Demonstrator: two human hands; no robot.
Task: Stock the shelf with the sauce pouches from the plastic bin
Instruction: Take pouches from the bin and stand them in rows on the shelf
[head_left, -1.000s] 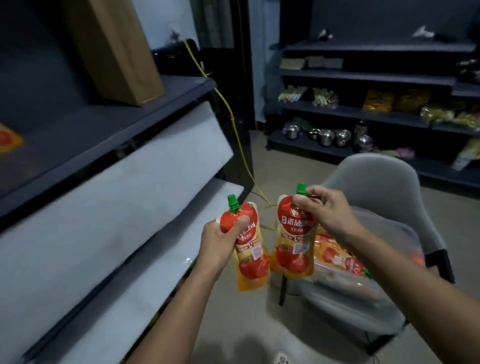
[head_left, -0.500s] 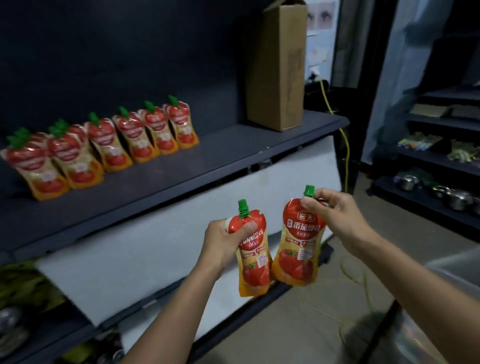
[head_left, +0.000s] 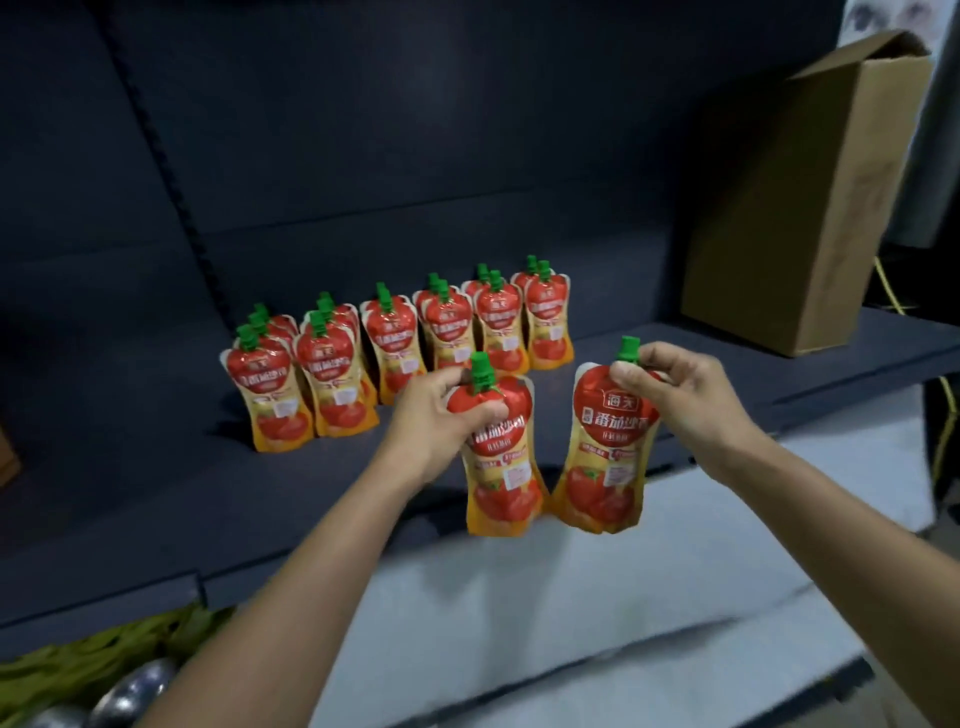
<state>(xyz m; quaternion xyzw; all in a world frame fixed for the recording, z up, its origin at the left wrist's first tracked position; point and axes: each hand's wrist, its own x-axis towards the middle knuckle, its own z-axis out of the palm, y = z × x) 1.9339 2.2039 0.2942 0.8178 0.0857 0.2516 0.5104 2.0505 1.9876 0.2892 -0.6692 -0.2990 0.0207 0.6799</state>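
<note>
Left hand (head_left: 441, 415) grips left pouch (head_left: 501, 467) near spout; right hand (head_left: 680, 395) pinches right pouch (head_left: 605, 457) at top. Both held above shelf (head_left: 156, 493) front edge, before stocked pouches (head_left: 395, 348).

Bare left forearm (head_left: 311, 561); bare right forearm (head_left: 831, 514) — seemingly.

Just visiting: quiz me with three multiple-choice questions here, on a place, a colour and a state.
1. The cardboard box stands: A) on the floor B) among the pouches C) at the shelf's right end.
2. The pouch caps are: A) blue B) green C) white.
3. The left hand and right hand: A) each hold a pouch B) share one C) are empty.
Answers: 1 C, right of the standing pouches; 2 B, every cap shows green; 3 A, each grips one near its top.
</note>
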